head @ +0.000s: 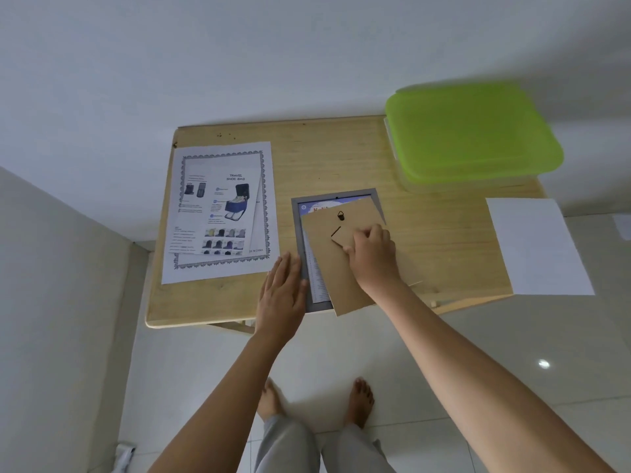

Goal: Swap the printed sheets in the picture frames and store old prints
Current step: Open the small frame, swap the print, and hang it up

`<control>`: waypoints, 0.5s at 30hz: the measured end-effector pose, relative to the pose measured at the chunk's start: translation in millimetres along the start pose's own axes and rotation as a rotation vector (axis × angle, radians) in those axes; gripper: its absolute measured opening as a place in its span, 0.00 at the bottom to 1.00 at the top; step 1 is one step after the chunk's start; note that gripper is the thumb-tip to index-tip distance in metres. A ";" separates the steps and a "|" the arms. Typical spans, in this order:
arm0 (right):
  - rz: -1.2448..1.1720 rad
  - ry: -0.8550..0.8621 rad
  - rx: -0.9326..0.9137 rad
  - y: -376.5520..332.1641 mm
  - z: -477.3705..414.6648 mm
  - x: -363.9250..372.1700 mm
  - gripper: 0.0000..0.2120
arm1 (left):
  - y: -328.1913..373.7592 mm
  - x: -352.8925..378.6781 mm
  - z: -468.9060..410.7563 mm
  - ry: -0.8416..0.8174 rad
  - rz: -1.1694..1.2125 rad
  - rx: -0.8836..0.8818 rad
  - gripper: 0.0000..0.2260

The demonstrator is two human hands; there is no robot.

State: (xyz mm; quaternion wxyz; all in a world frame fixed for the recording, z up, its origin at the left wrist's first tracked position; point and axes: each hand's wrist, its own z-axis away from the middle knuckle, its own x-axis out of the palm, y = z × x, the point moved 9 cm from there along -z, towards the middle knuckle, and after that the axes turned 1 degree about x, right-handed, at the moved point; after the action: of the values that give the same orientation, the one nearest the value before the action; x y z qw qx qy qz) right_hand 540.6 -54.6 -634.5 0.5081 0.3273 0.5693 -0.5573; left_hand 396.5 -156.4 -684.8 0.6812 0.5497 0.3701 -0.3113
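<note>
A grey picture frame lies face down in the middle of the wooden table. Its brown backing board sits skewed on it, and a printed sheet shows underneath along the left side. My right hand pinches the small stand flap on the backing board. Flat, with straight fingers, my left hand presses on the frame's left edge. Two printed sheets lie stacked at the table's left, the upper one showing a travel shoe bag.
A clear storage box with a green lid stands at the table's far right corner. A blank white sheet overhangs the right edge. My bare feet stand on the tiled floor below the front edge.
</note>
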 end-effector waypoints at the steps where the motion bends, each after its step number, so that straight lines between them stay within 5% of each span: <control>1: 0.012 -0.002 0.004 -2.9 -1.5 2.3 0.14 | 0.0 -0.7 0.0 -0.003 0.001 0.004 0.26; 15: 0.011 0.057 0.036 -17.7 -13.9 11.4 0.15 | -0.8 -3.4 1.2 -0.008 0.032 -0.002 0.25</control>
State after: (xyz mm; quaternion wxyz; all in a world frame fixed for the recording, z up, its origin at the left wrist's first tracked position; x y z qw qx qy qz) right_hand 517.9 -46.3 -641.8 0.4890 0.3552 0.5715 -0.5550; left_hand 394.3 -157.7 -682.2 0.6880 0.5535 0.3591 -0.3022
